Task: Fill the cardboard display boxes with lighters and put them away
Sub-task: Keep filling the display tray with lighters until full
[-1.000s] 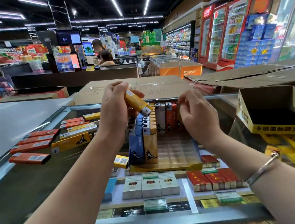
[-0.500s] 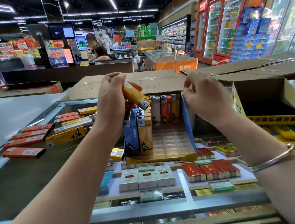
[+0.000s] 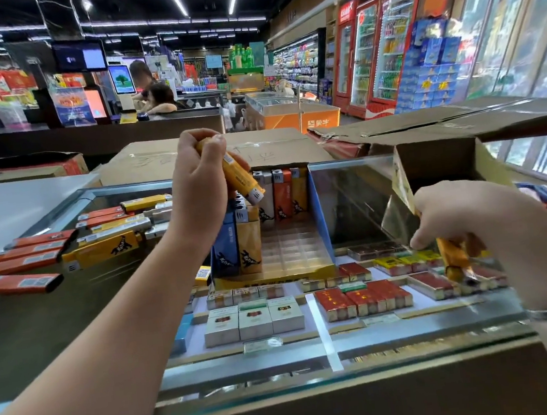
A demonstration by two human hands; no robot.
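Your left hand was curled round a yellow plastic lighter, holding it tilted, metal cap downward, just above the open blue-and-yellow cardboard display box on the glass counter. That box was only partly filled: a row of white, orange and yellow lighters stood upright along its back wall, a blue one and a yellow one stood at the front left, and the clear plastic slot tray in the middle lay bare.

Your right hand was low at the right, fingers pinched on an orange-yellow lighter that hung cap-down. It was blurred, so I would not swear whether you had one lighter there or two. A second, empty brown cardboard box stood tipped just behind that hand.

More loose orange and yellow lighters lay flat on the counter to the left.

The risks, as I judged them: the lighter in your left hand was slanted, so pushed down like that it could catch on a slot edge or knock over the neighbours already standing. The right-hand pinch looked light, and a slip would have dropped the lighter onto the glass. The tipped empty box could also have toppled had your wrist nudged it.
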